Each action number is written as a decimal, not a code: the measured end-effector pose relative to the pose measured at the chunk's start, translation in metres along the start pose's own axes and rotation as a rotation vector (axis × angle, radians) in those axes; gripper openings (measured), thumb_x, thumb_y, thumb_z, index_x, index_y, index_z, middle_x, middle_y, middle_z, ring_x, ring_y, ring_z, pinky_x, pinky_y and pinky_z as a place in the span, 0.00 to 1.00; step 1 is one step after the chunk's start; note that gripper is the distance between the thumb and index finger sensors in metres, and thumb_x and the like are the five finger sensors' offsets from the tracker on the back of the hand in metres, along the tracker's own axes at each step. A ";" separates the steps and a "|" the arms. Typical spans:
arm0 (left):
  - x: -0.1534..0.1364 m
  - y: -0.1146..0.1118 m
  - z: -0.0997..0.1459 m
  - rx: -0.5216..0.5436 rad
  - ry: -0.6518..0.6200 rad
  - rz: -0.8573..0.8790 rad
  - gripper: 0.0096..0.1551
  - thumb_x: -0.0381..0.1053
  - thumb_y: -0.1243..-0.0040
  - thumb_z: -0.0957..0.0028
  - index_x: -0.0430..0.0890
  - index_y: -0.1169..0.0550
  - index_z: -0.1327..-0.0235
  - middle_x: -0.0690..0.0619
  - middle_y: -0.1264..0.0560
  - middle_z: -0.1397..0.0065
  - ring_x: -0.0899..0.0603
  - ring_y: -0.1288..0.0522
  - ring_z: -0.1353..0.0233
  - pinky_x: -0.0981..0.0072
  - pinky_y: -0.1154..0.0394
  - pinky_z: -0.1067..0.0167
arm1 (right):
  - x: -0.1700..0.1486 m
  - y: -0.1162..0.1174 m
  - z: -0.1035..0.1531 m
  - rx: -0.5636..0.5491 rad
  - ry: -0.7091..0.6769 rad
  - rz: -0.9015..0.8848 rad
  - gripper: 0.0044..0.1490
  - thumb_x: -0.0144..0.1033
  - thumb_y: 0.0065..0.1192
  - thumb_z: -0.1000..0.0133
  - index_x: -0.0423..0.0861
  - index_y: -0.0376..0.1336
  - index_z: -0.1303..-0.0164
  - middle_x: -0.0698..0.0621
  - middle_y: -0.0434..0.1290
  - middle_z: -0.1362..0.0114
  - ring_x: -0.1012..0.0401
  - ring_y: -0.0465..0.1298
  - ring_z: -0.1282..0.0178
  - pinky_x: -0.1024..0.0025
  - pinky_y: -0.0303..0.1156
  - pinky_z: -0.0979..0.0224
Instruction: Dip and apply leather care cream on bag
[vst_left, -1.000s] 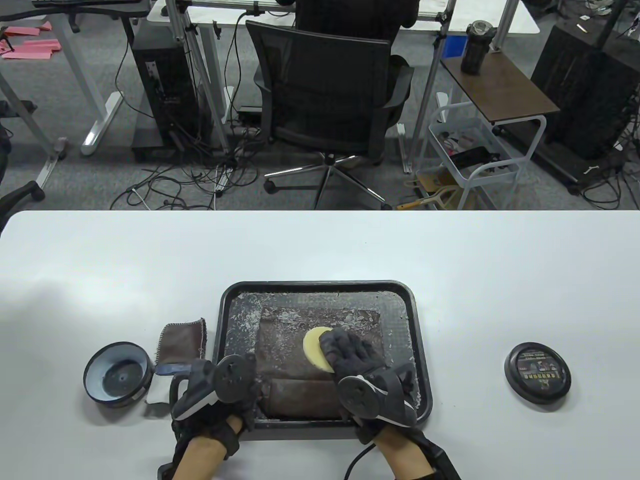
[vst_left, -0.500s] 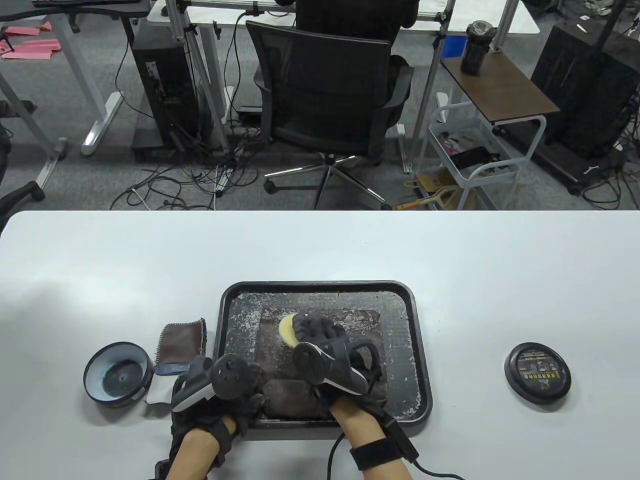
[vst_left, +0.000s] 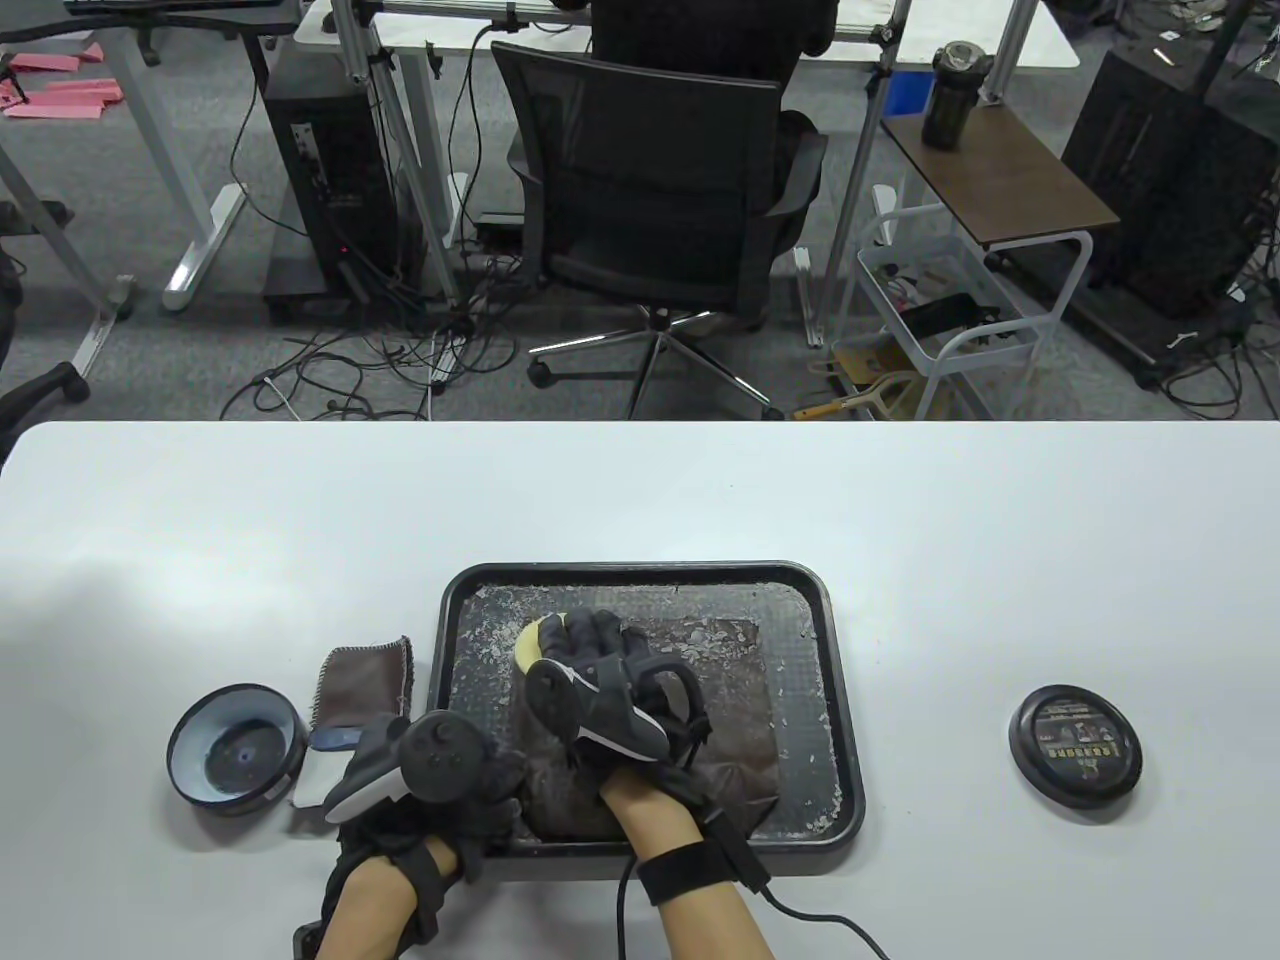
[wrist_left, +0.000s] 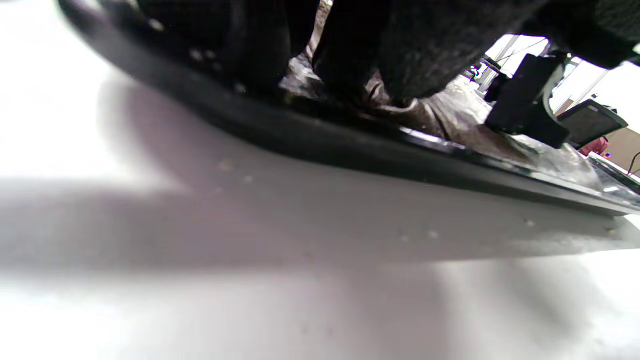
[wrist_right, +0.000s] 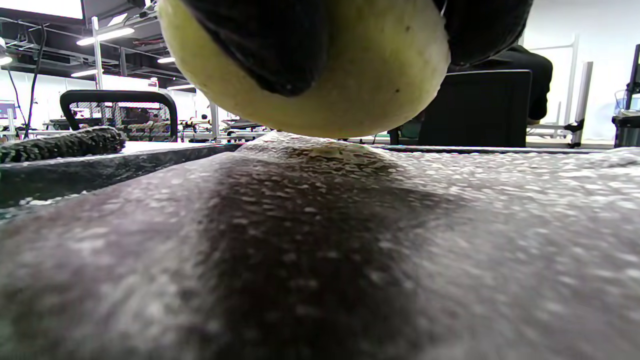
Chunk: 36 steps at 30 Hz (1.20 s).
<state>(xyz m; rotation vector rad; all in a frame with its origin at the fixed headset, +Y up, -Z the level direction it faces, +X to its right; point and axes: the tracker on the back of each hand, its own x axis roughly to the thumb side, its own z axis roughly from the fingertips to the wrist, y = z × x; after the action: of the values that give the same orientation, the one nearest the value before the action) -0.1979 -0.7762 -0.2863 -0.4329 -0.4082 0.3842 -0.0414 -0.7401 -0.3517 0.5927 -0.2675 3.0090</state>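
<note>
A brown leather bag (vst_left: 735, 720) with white cream smears lies flat in a black tray (vst_left: 845, 700). My right hand (vst_left: 590, 655) holds a round yellow sponge (vst_left: 528, 642) and presses it on the bag's far left corner; the right wrist view shows the sponge (wrist_right: 320, 100) touching the leather (wrist_right: 320, 240). My left hand (vst_left: 480, 790) rests on the tray's near left corner and presses the bag's near edge; its fingers (wrist_left: 400, 60) reach over the tray rim (wrist_left: 350, 155). The open cream tin (vst_left: 236, 748) stands left of the tray.
A brown cloth (vst_left: 362, 680) and a white paper (vst_left: 318, 785) lie between the tin and the tray. The tin's black lid (vst_left: 1075, 752) lies to the right of the tray. An office chair (vst_left: 660, 200) stands beyond the table's far edge.
My right hand has slid the sponge across the bag from the middle to the far left corner. My left hand has shifted slightly left at the tray's near corner.
</note>
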 end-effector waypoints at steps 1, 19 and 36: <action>0.000 0.000 0.000 -0.009 -0.003 0.005 0.34 0.52 0.34 0.47 0.41 0.23 0.27 0.36 0.39 0.25 0.32 0.26 0.45 0.55 0.24 0.51 | 0.002 0.001 -0.002 0.001 -0.003 -0.007 0.38 0.27 0.71 0.53 0.50 0.65 0.29 0.41 0.71 0.24 0.41 0.71 0.27 0.41 0.69 0.31; 0.006 -0.003 -0.001 -0.074 0.003 -0.001 0.34 0.51 0.35 0.47 0.40 0.26 0.29 0.46 0.40 0.21 0.31 0.31 0.39 0.53 0.26 0.46 | 0.011 0.011 -0.005 0.097 -0.059 0.063 0.36 0.28 0.70 0.52 0.53 0.65 0.29 0.43 0.69 0.22 0.43 0.68 0.24 0.40 0.65 0.29; 0.006 -0.004 0.000 -0.050 0.029 -0.006 0.30 0.51 0.38 0.45 0.42 0.25 0.31 0.46 0.40 0.22 0.32 0.31 0.40 0.53 0.26 0.47 | -0.050 0.010 0.010 0.179 0.189 0.141 0.35 0.26 0.70 0.52 0.52 0.66 0.31 0.43 0.69 0.22 0.42 0.68 0.24 0.40 0.66 0.30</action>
<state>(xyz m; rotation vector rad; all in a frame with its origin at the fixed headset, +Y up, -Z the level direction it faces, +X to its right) -0.1911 -0.7770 -0.2828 -0.4854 -0.3910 0.3623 0.0073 -0.7533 -0.3627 0.3072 -0.0298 3.2198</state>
